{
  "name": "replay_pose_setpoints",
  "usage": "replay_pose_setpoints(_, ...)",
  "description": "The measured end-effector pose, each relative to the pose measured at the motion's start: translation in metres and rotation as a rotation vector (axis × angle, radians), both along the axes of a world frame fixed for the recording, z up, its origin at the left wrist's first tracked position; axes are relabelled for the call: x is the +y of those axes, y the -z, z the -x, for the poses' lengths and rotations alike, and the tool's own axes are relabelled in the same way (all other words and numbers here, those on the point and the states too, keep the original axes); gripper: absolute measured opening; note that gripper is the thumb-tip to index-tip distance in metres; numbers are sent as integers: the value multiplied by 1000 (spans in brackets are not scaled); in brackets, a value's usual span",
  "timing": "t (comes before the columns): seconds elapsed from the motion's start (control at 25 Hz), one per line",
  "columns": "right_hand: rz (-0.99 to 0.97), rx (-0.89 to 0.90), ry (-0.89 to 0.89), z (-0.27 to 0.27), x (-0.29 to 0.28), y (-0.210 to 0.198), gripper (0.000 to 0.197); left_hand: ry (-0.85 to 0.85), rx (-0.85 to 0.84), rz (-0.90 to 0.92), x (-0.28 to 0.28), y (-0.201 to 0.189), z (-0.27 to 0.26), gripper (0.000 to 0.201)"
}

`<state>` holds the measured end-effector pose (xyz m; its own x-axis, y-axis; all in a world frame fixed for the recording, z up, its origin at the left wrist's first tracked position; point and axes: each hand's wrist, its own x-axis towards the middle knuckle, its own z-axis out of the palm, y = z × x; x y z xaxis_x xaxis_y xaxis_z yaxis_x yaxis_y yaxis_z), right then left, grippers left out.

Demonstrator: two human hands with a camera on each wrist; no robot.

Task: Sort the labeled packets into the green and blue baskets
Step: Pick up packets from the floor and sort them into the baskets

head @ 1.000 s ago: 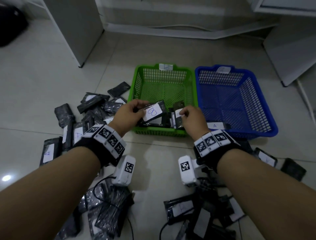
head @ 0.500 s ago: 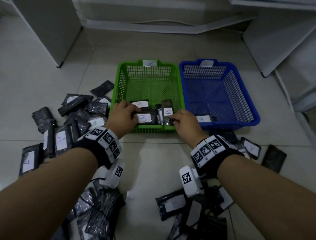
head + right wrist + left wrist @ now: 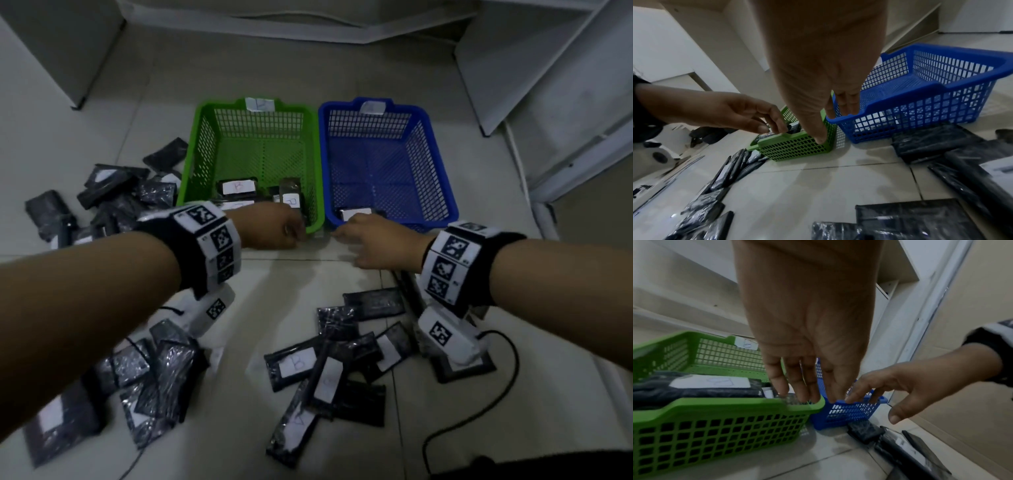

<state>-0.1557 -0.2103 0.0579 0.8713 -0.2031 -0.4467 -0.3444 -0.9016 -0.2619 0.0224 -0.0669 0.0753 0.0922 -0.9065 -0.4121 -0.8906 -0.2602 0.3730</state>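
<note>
Floor (image 3: 308,274): loose packets (image 3: 294,366) scattered. Green basket (image 3: 202,144) holds several packets; blue basket (image 3: 435,154) beside it holds one. Left hand (image 3: 274,228) and right hand (image 3: 373,245) hover at the near rims, fingers relaxed, holding nothing.

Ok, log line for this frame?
left hand: empty, at green basket | right hand: empty, at blue basket | loose packets: on floor

Pale tiled floor (image 3: 284,85), green basket (image 3: 191,164) and blue basket (image 3: 442,178) stood side by side on it, black labeled packets (image 3: 329,370) lay scattered around, black cable (image 3: 479,414) trailed at right.
</note>
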Motion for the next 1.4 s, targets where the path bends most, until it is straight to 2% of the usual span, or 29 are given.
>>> replay_pose_setpoints(0.08,22,67,-62,13,-7,6,66,15,4,-89,-5,18,29,30)
replay_pose_setpoints(0.16,8,81,-92,28,-11,20,63,-20,14,-165,-1,52,60,36)
replay_pose_setpoints(0.24,-10,54,-111,47,-10,40,59,-101,64,-221,6,87,87,46)
replay_pose_setpoints(0.32,-11,80,-127,64,-9,66,59,-200,130,-203,12,113,107,52)
replay_pose_setpoints(0.44,8,125,-172,77,-9,90,66,-259,175,-197,17,130,119,47)
replay_pose_setpoints(0.56,-50,69,-170,70,-15,95,57,-266,229,-222,18,122,113,36)
replay_pose_setpoints(0.64,-221,18,-30,59,-22,87,44,-348,371,-50,20,107,103,26)
replay_pose_setpoints(0.72,-476,-149,204,45,-30,70,15,-516,574,157,21,87,93,25)
replay_pose_setpoints(0.76,-628,-234,349,39,-32,58,13,-582,617,253,22,79,88,27)
replay_pose_setpoints(0.84,-901,-377,598,31,-33,39,28,-622,578,411,21,70,81,29)
replay_pose_setpoints(0.92,-1053,-486,713,24,-33,30,32,-620,505,499,18,65,78,34)
replay_pose_setpoints(1.04,-1118,-527,765,13,-34,30,24,-620,464,587,13,65,77,47)
replay_pose_setpoints(1.16,-1133,-532,760,7,-37,36,14,-588,430,676,10,70,76,41)
replay_pose_setpoints(1.28,-1068,-545,729,7,-39,38,18,-591,426,730,5,69,72,39)
replay_pose_setpoints(1.4,-964,-592,688,-3,-39,36,14,-618,272,817,4,63,59,45)
